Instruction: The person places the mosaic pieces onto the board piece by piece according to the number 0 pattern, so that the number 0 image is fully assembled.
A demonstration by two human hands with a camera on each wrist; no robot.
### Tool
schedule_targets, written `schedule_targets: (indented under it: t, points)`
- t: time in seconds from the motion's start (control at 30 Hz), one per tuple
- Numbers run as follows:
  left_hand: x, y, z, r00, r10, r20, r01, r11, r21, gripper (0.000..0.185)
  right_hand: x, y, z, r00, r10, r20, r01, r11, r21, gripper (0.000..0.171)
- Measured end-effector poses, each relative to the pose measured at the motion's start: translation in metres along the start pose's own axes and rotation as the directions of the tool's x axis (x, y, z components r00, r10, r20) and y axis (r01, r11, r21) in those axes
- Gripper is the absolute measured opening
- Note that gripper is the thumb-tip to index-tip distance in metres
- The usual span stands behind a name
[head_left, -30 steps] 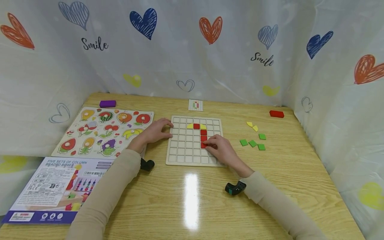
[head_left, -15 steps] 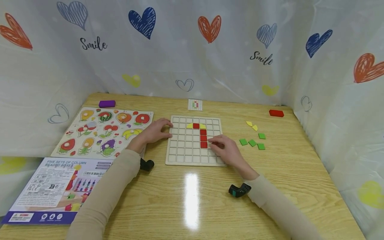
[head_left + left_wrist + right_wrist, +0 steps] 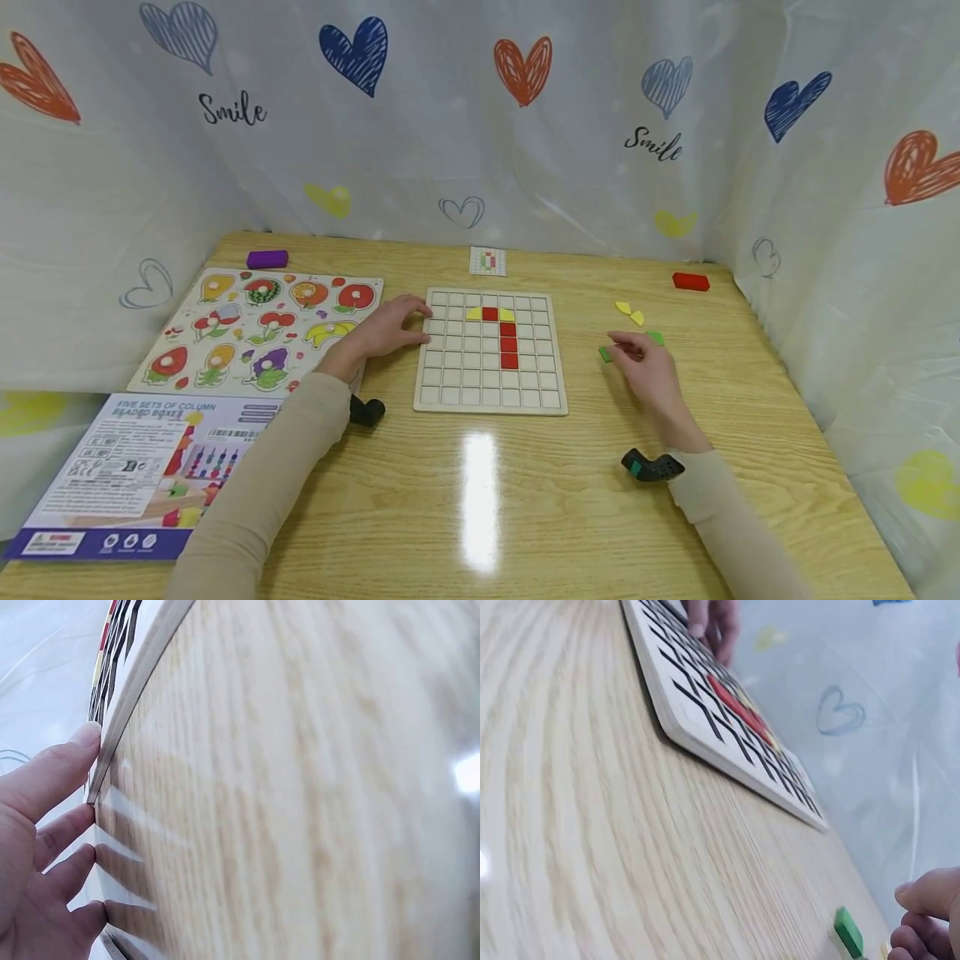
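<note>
A wooden grid board holds a column of red square tiles, with one red tile between two yellow rounded pieces above it. My left hand rests its thumb and fingertips against the board's left edge; the left wrist view has the thumb at the rim. To the right of the board, my right hand hovers low over the green square tiles, fingers loosely bent. One green tile shows by its fingertips and another behind it; the rest are hidden beneath the hand.
Two yellow pieces lie beyond my right hand. A small pattern card sits behind the board. At left are a fruit puzzle and a printed box. A purple block and red block lie near the back corners.
My right hand has left the lowest red tile, now flat in the grid, and moved right across the table to the green tiles. My left hand has stayed at the board's edge.
</note>
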State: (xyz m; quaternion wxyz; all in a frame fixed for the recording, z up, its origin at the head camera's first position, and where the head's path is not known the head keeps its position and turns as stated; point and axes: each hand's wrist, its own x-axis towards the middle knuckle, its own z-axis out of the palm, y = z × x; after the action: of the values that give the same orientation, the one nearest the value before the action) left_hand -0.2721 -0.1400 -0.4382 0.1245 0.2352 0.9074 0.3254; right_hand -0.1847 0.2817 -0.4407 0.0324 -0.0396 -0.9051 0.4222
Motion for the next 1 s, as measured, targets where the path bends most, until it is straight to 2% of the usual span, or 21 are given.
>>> schedule_targets:
  t: [0.1, 0.2, 0.33, 0.47, 0.6, 0.7, 0.77, 0.83, 1.0]
  points:
    - [0.0, 0.0, -0.001, 1.0, -0.001, 0.0, 0.001, 1.0, 0.001, 0.043, 0.002, 0.013, -0.019, 0.996, 0.07, -0.047, -0.071, 0.997, -0.013, 0.04]
    - [0.0, 0.0, -0.001, 1.0, -0.001, 0.002, 0.001, 1.0, -0.003, 0.043, 0.007, 0.023, -0.034, 0.991, 0.103, -0.081, -0.106, 0.994, -0.037, 0.042]
    - [-0.001, 0.0, -0.001, 1.0, -0.001, 0.001, 0.001, 1.0, -0.007, 0.043, 0.016, 0.032, -0.048, 0.99, 0.108, -0.093, -0.114, 0.991, -0.063, 0.044]
    - [0.0, 0.0, -0.001, 1.0, -0.002, 0.002, 0.002, 1.0, -0.007, 0.043, 0.029, 0.035, -0.056, 0.994, 0.063, -0.09, -0.073, 0.991, -0.112, 0.045]
    - [0.001, 0.0, -0.001, 1.0, 0.001, 0.006, -0.001, 1.0, -0.009, 0.043, 0.044, 0.037, -0.057, 0.999, -0.013, -0.052, 0.004, 0.984, -0.18, 0.044]
    - [0.001, 0.0, -0.002, 1.0, 0.005, 0.003, -0.005, 1.0, -0.007, 0.043, 0.054, 0.037, -0.057, 0.999, -0.039, 0.002, 0.039, 0.977, -0.208, 0.046]
    - [0.0, 0.0, -0.002, 1.0, 0.007, 0.001, -0.007, 1.0, -0.005, 0.043, 0.06, 0.036, -0.057, 0.998, -0.04, 0.045, 0.05, 0.971, -0.232, 0.048]
    - [0.0, 0.0, -0.002, 1.0, 0.005, 0.0, -0.005, 1.0, -0.003, 0.043, 0.066, 0.035, -0.055, 0.996, -0.03, 0.085, 0.051, 0.965, -0.256, 0.042]
    - [0.0, 0.0, -0.001, 1.0, 0.002, 0.0, -0.002, 1.0, 0.004, 0.042, 0.074, 0.031, -0.051, 0.992, -0.006, 0.122, 0.039, 0.962, -0.269, 0.04]
